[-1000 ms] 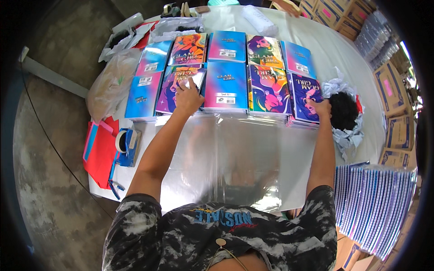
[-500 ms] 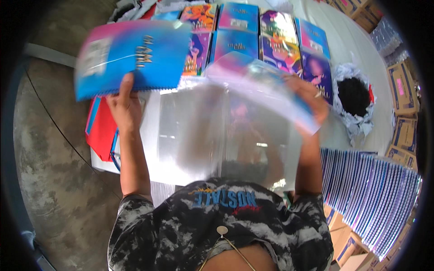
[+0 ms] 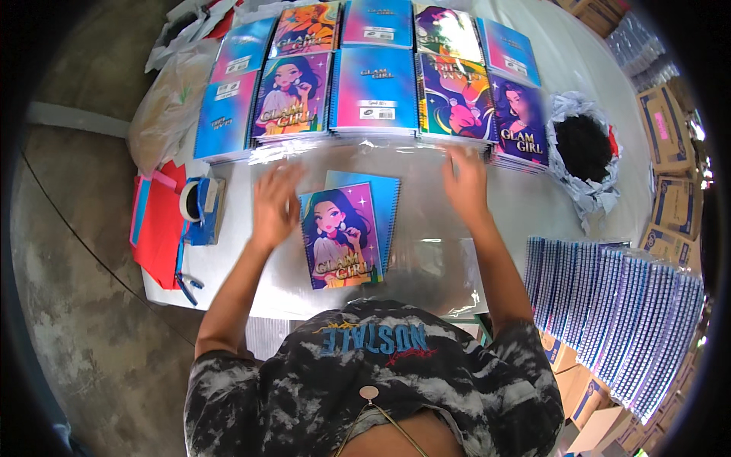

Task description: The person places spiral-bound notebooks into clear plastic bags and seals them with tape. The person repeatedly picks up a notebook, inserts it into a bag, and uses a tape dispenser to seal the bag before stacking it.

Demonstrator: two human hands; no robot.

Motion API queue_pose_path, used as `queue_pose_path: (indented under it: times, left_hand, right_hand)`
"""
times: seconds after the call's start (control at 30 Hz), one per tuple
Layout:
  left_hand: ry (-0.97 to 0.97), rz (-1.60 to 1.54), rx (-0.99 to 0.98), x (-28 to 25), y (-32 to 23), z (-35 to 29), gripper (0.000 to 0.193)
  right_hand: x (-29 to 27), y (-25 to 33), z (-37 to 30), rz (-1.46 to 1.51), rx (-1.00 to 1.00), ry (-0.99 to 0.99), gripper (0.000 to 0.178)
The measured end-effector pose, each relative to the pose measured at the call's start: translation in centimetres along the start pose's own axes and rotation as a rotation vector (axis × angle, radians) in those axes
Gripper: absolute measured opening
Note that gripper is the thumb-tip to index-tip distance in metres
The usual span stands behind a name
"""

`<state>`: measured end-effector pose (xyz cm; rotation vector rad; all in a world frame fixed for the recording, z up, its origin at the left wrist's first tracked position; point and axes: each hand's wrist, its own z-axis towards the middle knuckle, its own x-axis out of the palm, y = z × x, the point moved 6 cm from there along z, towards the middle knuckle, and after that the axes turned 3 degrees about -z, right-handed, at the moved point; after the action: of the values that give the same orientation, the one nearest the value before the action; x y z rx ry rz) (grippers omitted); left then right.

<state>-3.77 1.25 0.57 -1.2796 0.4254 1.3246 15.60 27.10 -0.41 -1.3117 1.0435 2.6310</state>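
Observation:
Two spiral notebooks lie stacked on a clear plastic sheet (image 3: pixel 434 251) before me; the top one (image 3: pixel 339 236) shows a cartoon girl, and a blue one (image 3: pixel 381 199) peeks out beneath it. My left hand (image 3: pixel 276 204) hovers open just left of them, fingers spread. My right hand (image 3: pixel 466 181) is open above the plastic sheet, close to the front edge of the notebook stacks (image 3: pixel 373 91). Neither hand holds anything.
Stacks of colourful notebooks fill the far side of the white table (image 3: pixel 228 274). A blue tape dispenser (image 3: pixel 201 209) and red sheets (image 3: pixel 156 225) lie at the left, a bag of black material (image 3: pixel 585 145) at the right. Wrapped notebook bundles (image 3: pixel 617 305) and cardboard boxes (image 3: pixel 670 206) stand to the right.
Half a second ago both hands held notebooks raised up. Now the two notebooks lie on the plastic sheet and both hands have let go and moved toward the stacks.

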Motion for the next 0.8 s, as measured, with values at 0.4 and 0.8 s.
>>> queue_pose_path:
  times: [0.4,0.8]
  left_hand:
    - [0.007,0.736,-0.816,-0.1,19.2,11.1,0.068]
    - [-0.07,0.496,-0.987,-4.8,23.1,5.8,0.09]
  right_hand:
    - [12.9,-1.0,10.5,-0.336,0.401,0.513,0.128]
    - [4.7,2.9,13.6,0.291,0.242,-0.253,0.023]
